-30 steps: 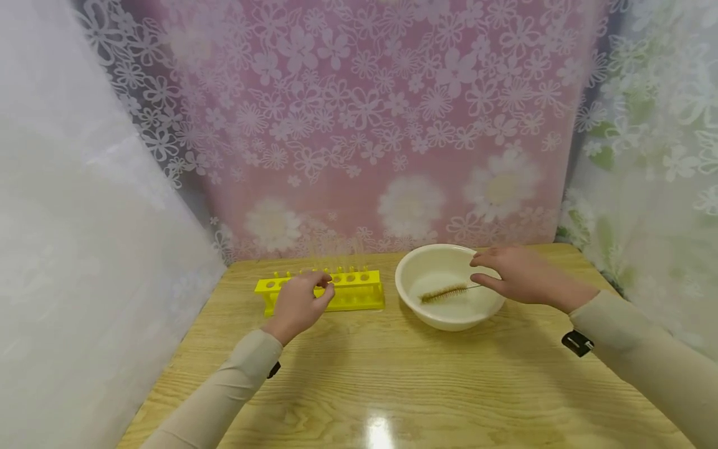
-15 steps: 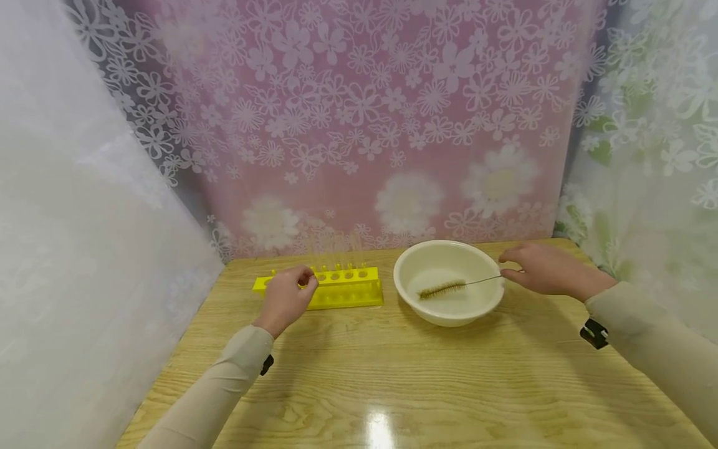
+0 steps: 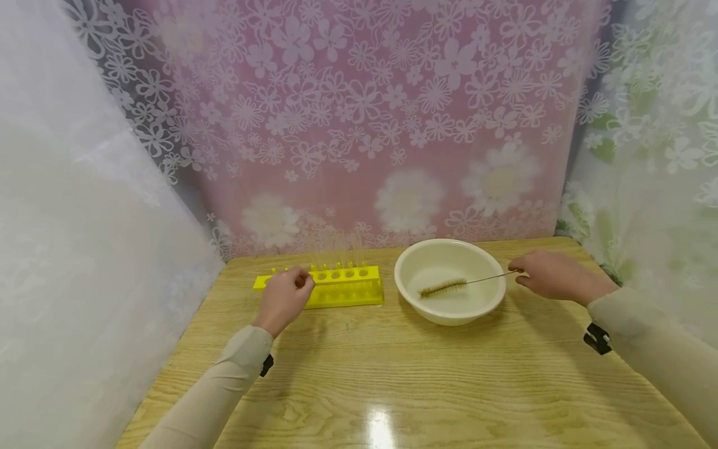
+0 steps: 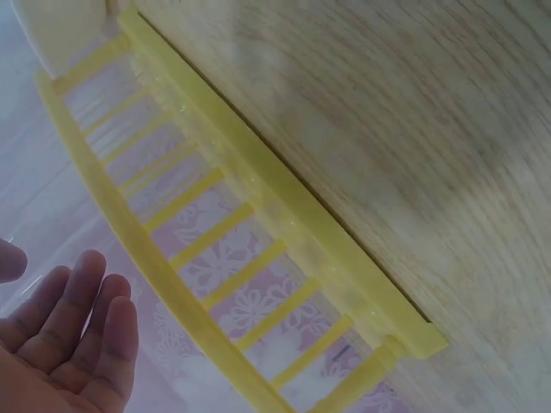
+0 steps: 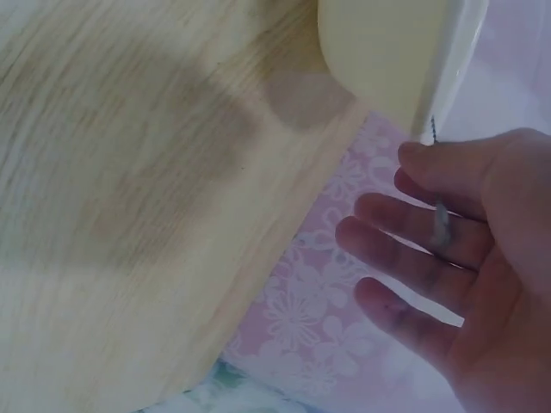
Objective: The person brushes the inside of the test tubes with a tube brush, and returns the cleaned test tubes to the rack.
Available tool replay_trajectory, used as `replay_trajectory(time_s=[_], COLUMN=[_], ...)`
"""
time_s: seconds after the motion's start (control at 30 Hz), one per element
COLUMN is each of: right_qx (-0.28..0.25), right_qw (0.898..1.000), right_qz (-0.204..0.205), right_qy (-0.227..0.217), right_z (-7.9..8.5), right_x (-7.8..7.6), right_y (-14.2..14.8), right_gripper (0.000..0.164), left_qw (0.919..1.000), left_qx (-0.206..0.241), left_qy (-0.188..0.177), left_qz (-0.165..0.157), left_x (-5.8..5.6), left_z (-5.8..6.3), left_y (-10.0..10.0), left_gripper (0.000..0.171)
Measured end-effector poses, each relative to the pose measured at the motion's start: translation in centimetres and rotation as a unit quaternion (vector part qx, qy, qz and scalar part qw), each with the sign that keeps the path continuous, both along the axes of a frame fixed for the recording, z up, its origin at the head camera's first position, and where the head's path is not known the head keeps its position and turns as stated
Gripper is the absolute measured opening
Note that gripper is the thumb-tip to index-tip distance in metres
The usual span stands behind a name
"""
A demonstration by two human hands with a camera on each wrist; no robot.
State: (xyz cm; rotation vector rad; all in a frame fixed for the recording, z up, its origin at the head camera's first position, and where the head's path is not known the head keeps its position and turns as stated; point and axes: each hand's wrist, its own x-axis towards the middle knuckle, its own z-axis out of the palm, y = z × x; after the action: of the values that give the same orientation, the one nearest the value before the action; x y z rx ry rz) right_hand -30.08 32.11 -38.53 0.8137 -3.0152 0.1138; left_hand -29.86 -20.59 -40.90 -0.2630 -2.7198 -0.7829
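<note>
A test tube brush (image 3: 443, 288) with tan bristles lies slantwise in the white bowl (image 3: 449, 318), its thin wire handle sticking out over the right rim. Just outside that rim, my right hand (image 3: 561, 274) pinches the wire end between thumb and index finger. In the right wrist view the other fingers are spread loosely, and the twisted wire passes the thumb. My left hand (image 3: 285, 299) hovers by the left part of a yellow test tube rack (image 3: 350, 293). Its fingers are loosely bent, with nothing visible in them; the left wrist view shows them apart from the rack.
Several clear glass tubes (image 3: 336, 249) stand upright behind the rack's top bar, faint against the pink floral curtain (image 3: 359, 125). The wooden table (image 3: 359, 374) stretches in front. White patterned sheets (image 3: 101, 218) hang at both sides.
My right hand has moved right, from above the bowl to outside its rim, leaving more of the brush's wire in sight. The brush head stays nearly in place. My left hand has shifted slightly left.
</note>
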Motion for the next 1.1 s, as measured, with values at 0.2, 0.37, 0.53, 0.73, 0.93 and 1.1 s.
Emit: replay_trajectory(time_s=[0.2,0.37,0.53,0.73,0.93,1.1], right_qx=[-0.024,-0.04,-0.061,-0.08,-0.128,-0.168], right_qw=[1.0,0.999,0.998,0.995,0.989,0.982], right_qz=[0.006,0.012,0.03,0.059,0.063,0.046], right_qy=[0.006,0.008,0.001,-0.005,-0.044,-0.073], right_z=[-0.5,-0.7,-0.9,-1.3,-1.7,-1.9], right_x=[0.0,0.1,0.5,0.8,0.9,0.9], right_y=[0.3,0.6,0.9,0.9,0.9,1.0], right_gripper=[0.013,0.012,0.016,0.021,0.019,0.021], left_qw=[1.0,0.9998,0.9994,0.9982,0.9979,0.9977], left_qx=[-0.003,-0.008,-0.004,-0.009,0.017,0.047], left_qy=[0.0,-0.008,-0.019,-0.035,-0.04,-0.038], left_qz=[0.004,0.015,0.028,0.048,0.048,0.03], left_x=[0.0,-0.1,-0.3,-0.6,-1.1,-1.8], left_z=[0.0,0.1,0.2,0.3,0.6,0.6], left_y=[0.0,-0.1,-0.1,0.3,0.9,1.3], left_gripper=[0.023,0.025,0.028,0.034,0.047,0.054])
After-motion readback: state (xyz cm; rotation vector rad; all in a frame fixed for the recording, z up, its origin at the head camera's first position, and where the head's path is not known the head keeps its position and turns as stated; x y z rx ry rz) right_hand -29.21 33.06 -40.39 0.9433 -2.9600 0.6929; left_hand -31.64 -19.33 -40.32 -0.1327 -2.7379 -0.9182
